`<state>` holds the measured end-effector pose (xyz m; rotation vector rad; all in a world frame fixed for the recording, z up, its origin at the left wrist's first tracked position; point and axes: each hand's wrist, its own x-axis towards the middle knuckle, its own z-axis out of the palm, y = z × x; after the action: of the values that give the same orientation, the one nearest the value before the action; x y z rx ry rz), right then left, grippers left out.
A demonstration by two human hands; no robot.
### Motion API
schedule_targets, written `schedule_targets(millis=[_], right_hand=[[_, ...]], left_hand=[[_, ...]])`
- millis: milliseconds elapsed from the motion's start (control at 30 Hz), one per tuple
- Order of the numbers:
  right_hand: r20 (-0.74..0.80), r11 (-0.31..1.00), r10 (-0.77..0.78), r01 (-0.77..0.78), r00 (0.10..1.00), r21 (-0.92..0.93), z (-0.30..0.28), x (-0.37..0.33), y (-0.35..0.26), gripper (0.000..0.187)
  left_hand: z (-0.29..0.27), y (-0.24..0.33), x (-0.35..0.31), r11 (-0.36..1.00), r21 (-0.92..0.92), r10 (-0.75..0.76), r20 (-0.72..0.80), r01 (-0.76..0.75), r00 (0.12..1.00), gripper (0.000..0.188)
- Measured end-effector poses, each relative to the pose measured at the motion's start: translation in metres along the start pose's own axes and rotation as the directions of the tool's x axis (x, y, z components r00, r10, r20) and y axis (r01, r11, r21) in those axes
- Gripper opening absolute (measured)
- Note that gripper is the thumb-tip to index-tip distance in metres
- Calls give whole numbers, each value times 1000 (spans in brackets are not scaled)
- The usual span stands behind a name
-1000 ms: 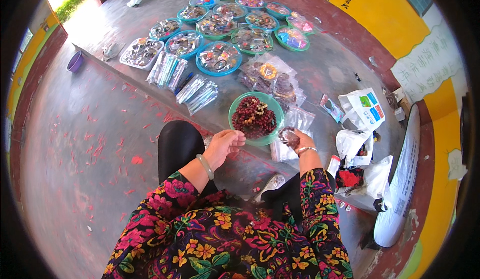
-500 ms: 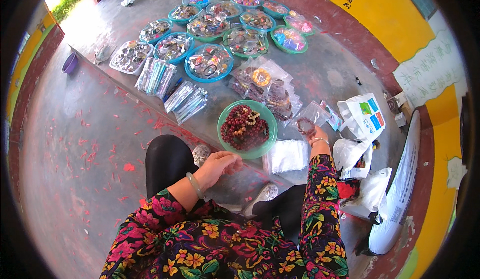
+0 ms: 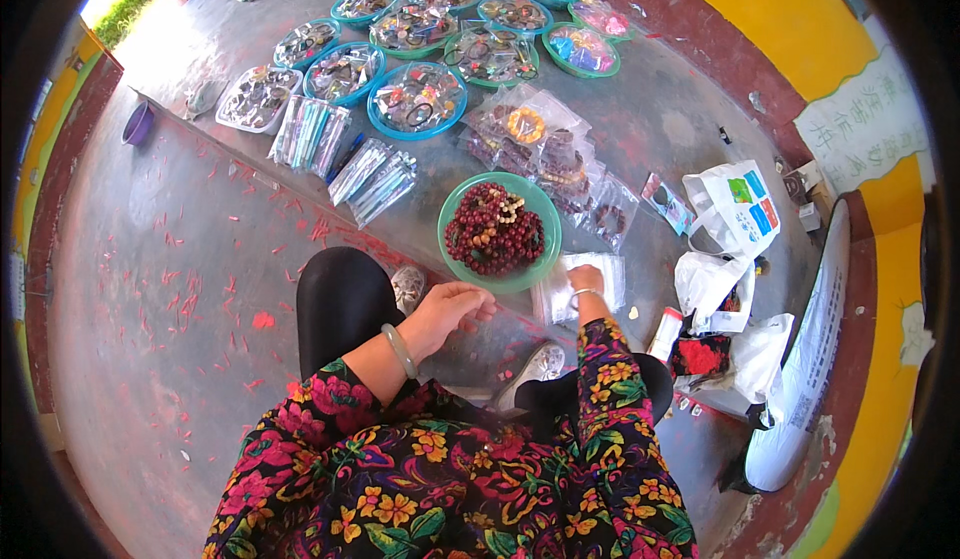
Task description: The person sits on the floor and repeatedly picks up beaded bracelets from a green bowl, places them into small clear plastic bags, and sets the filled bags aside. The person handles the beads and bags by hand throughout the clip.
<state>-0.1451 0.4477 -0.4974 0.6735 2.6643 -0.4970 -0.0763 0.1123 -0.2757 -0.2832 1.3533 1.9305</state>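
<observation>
Low in the frame sit the person's flowered sleeves and dark-clad knees, with two pale shoes between them. The left hand [image 3: 455, 309], a pale green bangle [image 3: 400, 351] on its wrist, hovers just below the green bowl of dark red beads [image 3: 497, 229]; its fingers are loosely curled and half open, and whether they pinch anything small cannot be told. The right hand [image 3: 586, 281] rests on the stack of small clear bags [image 3: 560, 294] just right of and below the bowl, fingers bent down onto the top bag as if pressing or picking at it, nothing lifted clear.

Judging from the layout, the bagging of beadwork looks well under way: the bowl is heaped full with strings and loose beads, so much is left to pack, while beside it at mid-frame lie filled clear packets of bracelets [image 3: 545, 149] already done. Further up and left are bundles of slim clear sleeves [image 3: 375, 174] on the raised concrete floor [image 3: 650, 109], and beyond them, in the upper middle, a cluster of blue and green rimmed trays [image 3: 415, 99] holding sorted items.

At the right edge lie white plastic carrier bags [image 3: 735, 209] and a long white sack [image 3: 810, 359] against the yellow wall
</observation>
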Motion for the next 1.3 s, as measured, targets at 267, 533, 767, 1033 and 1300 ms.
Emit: schedule_targets(millis=[267, 533, 767, 1033, 1300], right_hand=[[-371, 998, -39, 17, 928, -63, -9, -132, -73, 22], [-141, 980, -63, 35, 988, -196, -1, -92, -35, 22], [-169, 939, -110, 46, 980, -341, -32, -87, -25, 25], [-299, 990, 87, -50, 950, 128, -81, -98, -13, 21], [-306, 841, -134, 272, 942, 468, -111, -132, -17, 21]], left_hand=[[-7, -7, -4, 1000, 17, 18, 2, -18, 1000, 17], [-10, -6, -7, 997, 61, 41, 14, -42, 999, 16], [-9, -8, -8, 996, 71, 54, 11, -55, 998, 18], [-9, -5, -12, 989, 126, 74, 17, -76, 997, 20], [-10, -11, -5, 962, 225, 152, 20, -153, 988, 23]])
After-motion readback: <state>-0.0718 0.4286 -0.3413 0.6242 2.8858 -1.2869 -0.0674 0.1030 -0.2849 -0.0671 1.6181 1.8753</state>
